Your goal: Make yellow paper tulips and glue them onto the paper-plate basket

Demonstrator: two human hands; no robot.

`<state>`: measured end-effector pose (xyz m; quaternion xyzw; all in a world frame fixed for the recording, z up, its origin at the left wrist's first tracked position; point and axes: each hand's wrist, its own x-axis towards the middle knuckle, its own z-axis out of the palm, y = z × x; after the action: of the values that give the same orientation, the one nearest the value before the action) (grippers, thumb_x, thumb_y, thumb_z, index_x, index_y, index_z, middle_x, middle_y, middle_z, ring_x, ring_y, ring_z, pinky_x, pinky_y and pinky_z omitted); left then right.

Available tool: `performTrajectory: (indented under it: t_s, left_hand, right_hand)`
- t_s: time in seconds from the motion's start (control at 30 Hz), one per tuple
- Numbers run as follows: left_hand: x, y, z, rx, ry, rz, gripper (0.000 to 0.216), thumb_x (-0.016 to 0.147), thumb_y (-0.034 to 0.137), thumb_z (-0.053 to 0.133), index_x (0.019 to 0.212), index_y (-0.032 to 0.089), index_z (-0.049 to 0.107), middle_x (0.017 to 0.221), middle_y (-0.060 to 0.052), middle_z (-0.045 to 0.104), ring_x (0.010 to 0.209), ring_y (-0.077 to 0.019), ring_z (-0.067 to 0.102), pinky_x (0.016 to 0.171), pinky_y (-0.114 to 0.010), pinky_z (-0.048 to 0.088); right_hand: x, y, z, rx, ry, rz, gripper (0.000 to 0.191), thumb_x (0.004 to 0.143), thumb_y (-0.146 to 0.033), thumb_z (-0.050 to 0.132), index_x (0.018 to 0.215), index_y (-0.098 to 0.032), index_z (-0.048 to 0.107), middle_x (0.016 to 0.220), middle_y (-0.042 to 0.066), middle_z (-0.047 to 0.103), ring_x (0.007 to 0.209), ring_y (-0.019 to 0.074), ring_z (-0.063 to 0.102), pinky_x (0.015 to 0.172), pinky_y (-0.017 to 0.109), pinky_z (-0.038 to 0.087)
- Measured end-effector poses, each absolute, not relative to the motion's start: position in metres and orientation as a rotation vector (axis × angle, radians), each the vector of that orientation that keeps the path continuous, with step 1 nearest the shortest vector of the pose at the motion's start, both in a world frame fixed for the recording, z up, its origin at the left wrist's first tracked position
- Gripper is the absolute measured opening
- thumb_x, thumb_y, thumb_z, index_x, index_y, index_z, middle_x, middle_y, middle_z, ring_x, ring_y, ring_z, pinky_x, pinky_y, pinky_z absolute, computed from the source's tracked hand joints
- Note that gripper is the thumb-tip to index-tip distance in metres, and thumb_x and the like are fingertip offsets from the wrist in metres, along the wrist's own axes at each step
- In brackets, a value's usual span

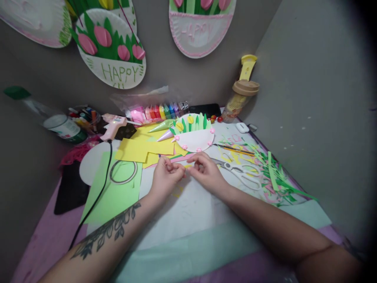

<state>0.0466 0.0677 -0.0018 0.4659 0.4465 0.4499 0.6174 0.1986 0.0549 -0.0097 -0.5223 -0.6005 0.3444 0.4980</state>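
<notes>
My left hand (165, 177) and my right hand (206, 169) meet over the white paper (188, 212) in the middle of the table. Both have fingers curled in a pinch, fingertips almost touching each other around a tiny yellowish piece that is too small to name. Just beyond them lies a paper-plate craft (196, 138) with green paper leaves, yellow flowers and small pink blossoms on its rim. White-handled scissors (241, 173) lie right of my right hand. Yellow paper sheets (138, 149) lie left of the plate.
A pink glue gun (113, 126) with a black cord rests at the left back, by a light green sheet (114, 196). Coloured clay packs (159, 112), a jar (240, 100) and green paper scraps (273, 177) lie around. Plate crafts reading HAPPY (118, 59) hang on the wall.
</notes>
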Motion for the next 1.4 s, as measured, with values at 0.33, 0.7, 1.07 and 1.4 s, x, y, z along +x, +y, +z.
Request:
performTrajectory:
  t_s: [0.33,0.7,1.07,1.4]
  left_hand:
    - [0.036,0.073,0.004,1.155,1.01,0.949,0.035,0.069,0.016,0.058,0.081,0.024,0.026,0.064,0.009,0.06,0.052,-0.007,0.056,0.054,-0.019,0.04]
    - [0.04,0.071,-0.005,1.377,1.053,0.95,0.035,0.074,0.022,0.064,0.092,0.023,0.035,0.073,0.004,0.062,0.067,-0.0104,0.061,0.065,-0.023,0.046]
    - [0.031,0.077,0.007,1.272,0.93,0.871,0.034,0.069,0.015,0.065,0.087,0.022,0.036,0.065,0.005,0.064,0.06,-0.01,0.06,0.059,-0.021,0.042]
    - [0.024,0.084,0.007,1.294,0.935,0.739,0.034,0.068,0.016,0.066,0.088,0.021,0.039,0.066,0.005,0.065,0.061,-0.0099,0.06,0.06,-0.022,0.042]
  right_hand:
    - [0.2,0.055,-0.007,-1.287,-1.433,0.781,0.015,0.075,-0.018,0.058,0.061,-0.02,0.053,0.071,0.0,0.053,0.068,0.0146,0.05,0.059,0.027,0.04]
    - [0.195,0.051,-0.006,-1.282,-1.503,0.784,0.013,0.077,-0.019,0.057,0.064,-0.02,0.054,0.073,0.001,0.053,0.068,0.0145,0.05,0.058,0.027,0.038]
    - [0.202,0.056,-0.007,-1.269,-1.533,0.932,0.01,0.073,-0.016,0.055,0.063,-0.019,0.053,0.073,0.0,0.054,0.069,0.0137,0.051,0.063,0.026,0.04]
    - [0.199,0.056,-0.002,-1.271,-1.55,0.896,0.003,0.074,-0.019,0.057,0.071,-0.019,0.059,0.081,0.002,0.057,0.072,0.0142,0.052,0.062,0.026,0.04]
